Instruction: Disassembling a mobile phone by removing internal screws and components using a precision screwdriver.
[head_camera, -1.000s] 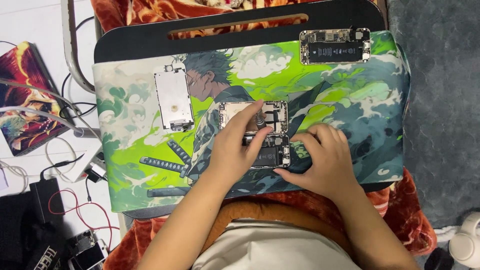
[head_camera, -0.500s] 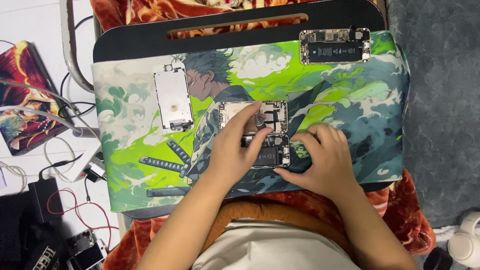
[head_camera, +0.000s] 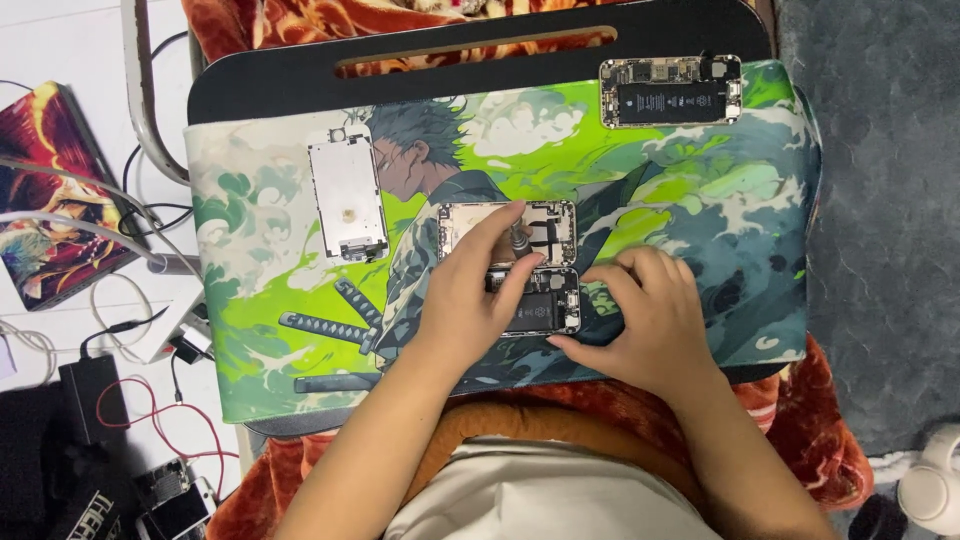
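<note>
Nothing much has shifted since the earlier frames: your left hand (head_camera: 480, 295) still sits on the opened phone (head_camera: 510, 265), fingertips pinched on a small grey screwdriver (head_camera: 518, 240) standing on the upper half, w/ maybe a slight finger adjust. Your right hand (head_camera: 650, 320) also stays put, fingers curled and pressed flat on the mat (head_camera: 700, 190) just right of the phone's lower half, thumb along the phone's bottom edge. It holds nothing; it just braces.

The phone lies opened in two halves, one above the other, near the mat's centre, toward you.

Edges and room: the mat covers most of a black lap tray (head_camera: 480, 70), whose slot handle runs along the far edge. To your left on the mat, a detached white screen panel (head_camera: 347, 205) lies well apart from the phone, w/ bare mat between. At the far right corner a second opened phone body (head_camera: 670, 92) w/ black battery sits close to the mat's top edge, well away from both hands. Right of your right hand the mat is bare out to its edge. The near edge is right under your wrists.

Off the tray on your left: cables (head_camera: 120, 300), a black adapter (head_camera: 85, 400), a colourful printed pad (head_camera: 50, 220) and more phone parts (head_camera: 170, 495) on the floor.
</note>
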